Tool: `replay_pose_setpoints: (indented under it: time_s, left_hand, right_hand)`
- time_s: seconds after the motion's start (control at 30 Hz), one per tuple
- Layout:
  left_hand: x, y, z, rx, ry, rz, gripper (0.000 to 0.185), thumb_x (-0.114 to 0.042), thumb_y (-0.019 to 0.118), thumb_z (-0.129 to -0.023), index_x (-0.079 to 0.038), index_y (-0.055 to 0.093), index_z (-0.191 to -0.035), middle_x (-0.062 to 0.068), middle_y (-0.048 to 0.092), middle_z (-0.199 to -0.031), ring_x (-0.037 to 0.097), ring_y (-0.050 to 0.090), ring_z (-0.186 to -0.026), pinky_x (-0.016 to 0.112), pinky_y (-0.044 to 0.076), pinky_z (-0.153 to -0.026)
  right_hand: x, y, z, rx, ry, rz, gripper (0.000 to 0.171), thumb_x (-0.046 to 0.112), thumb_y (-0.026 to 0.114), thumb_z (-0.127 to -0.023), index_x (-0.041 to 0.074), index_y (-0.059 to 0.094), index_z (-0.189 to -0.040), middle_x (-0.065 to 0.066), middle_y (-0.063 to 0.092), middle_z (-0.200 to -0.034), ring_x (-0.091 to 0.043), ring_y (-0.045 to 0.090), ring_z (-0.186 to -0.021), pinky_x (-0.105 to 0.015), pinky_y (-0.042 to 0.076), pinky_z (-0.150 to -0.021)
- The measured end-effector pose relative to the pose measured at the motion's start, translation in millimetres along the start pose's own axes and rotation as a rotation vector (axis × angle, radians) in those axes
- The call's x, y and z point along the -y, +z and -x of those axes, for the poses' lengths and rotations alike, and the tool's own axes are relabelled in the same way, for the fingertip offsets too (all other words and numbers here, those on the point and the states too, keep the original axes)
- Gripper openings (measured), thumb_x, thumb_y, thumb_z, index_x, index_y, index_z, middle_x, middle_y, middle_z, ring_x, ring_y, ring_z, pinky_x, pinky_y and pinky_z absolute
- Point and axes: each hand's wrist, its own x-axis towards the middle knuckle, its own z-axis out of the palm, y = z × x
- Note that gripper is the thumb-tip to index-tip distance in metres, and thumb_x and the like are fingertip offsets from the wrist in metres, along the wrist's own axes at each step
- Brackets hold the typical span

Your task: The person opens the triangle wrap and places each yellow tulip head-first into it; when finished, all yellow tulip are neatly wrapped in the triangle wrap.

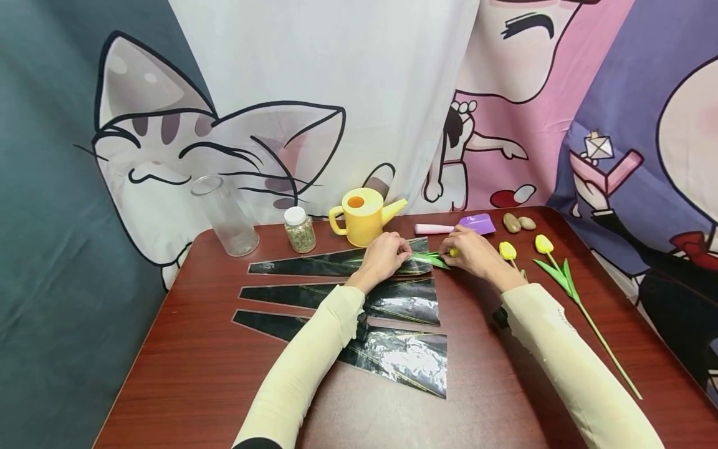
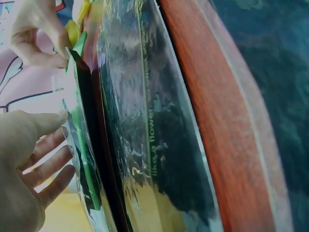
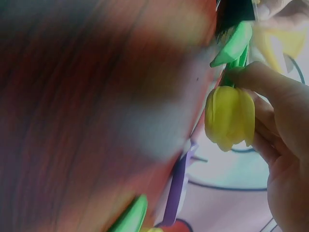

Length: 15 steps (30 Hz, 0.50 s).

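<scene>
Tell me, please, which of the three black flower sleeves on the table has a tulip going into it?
The far sleeve, nearest the yellow watering can. The left hand holds its mouth while the right hand holds a yellow tulip there; the two nearer sleeves lie untouched.

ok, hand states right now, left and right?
Left hand: pinches the open end of the farthest black wrapping sleeve.
Right hand: grips a yellow tulip, its stem inside that sleeve.

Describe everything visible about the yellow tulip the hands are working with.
The yellow tulip looks artificial: a closed, glossy yellow bud on a green stem with pointed green leaves. It lies near the table's far edge, stem pushed into the topmost black cellophane sleeve. The right hand pinches it just below the bud; the left hand holds the sleeve's mouth.
</scene>
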Motion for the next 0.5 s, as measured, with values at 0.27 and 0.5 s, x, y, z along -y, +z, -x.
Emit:
replay_pose_setpoints:
  time_s: [0.27, 0.5]
  left_hand:
    - [0.7, -1.1, -0.2, 0.006, -0.002, 0.000, 0.005, -0.028, 0.072, -0.091, -0.024, 0.075, -0.090, -0.010, 0.058, -0.086, 0.011, 0.056, -0.087, 0.028, 0.046, -0.081]
    - [2.5, 0.6, 1.2, 0.014, -0.008, -0.001, 0.007, -0.029, 0.072, -0.091, -0.024, 0.076, -0.090, -0.010, 0.059, -0.087, 0.011, 0.056, -0.086, 0.028, 0.046, -0.080]
  right_hand:
    - [10.2, 8.7, -16.1, -0.006, -0.026, -0.068, 0.011, 0.005, 0.080, -0.075, 0.013, 0.075, -0.079, 0.002, 0.068, -0.081, -0.020, 0.055, -0.089, -0.038, 0.044, -0.080]
    - [8.8, 15.1, -19.4, -0.021, 0.016, -0.098, 0.008, 0.006, 0.081, -0.075, 0.012, 0.076, -0.079, 0.003, 0.070, -0.079, -0.021, 0.058, -0.089, -0.040, 0.043, -0.084]
